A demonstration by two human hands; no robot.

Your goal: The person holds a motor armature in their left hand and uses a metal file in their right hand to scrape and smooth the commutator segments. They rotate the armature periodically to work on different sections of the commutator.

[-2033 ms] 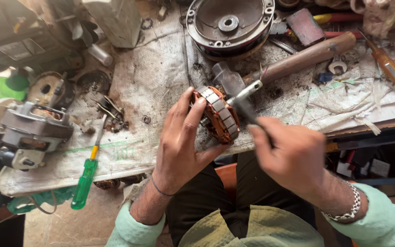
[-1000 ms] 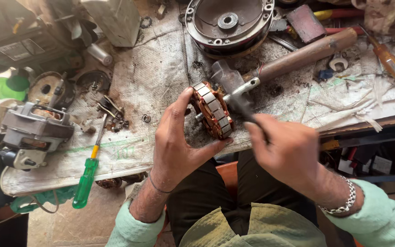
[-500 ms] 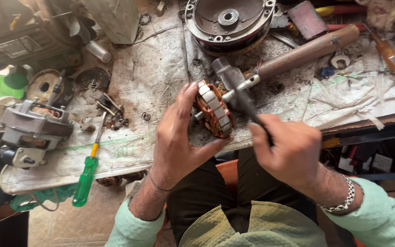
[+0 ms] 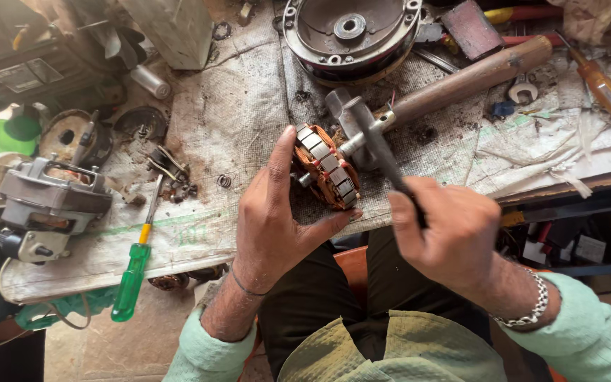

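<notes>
Both hands work over the edge of a messy workbench [image 4: 199,233]; only one view shows them, from the head looking down.

Some parts are hard to see; the left hand [image 4: 277,226] covers the near side of the motor core [image 4: 325,168], so how the fingers sit under it stays hidden; the right hand [image 4: 450,237] swallows the handle of the dark metal tool [image 4: 376,145], so its end cannot be seen; the round metal cover [image 4: 351,32] at the top is cut off by the picture edge.

The left hand is curled around the motor core, thumb on the near side, one finger stretched up along it; the core, with copper wire and grey plates, sits at the bench edge, just in front of the person; the right hand is closed tight on the tool; the tool's tip is right by the core's shaft, beside a wooden-handled hammer [image 4: 472,78]; a green screwdriver [image 4: 136,265] lies well apart on the left.
</notes>
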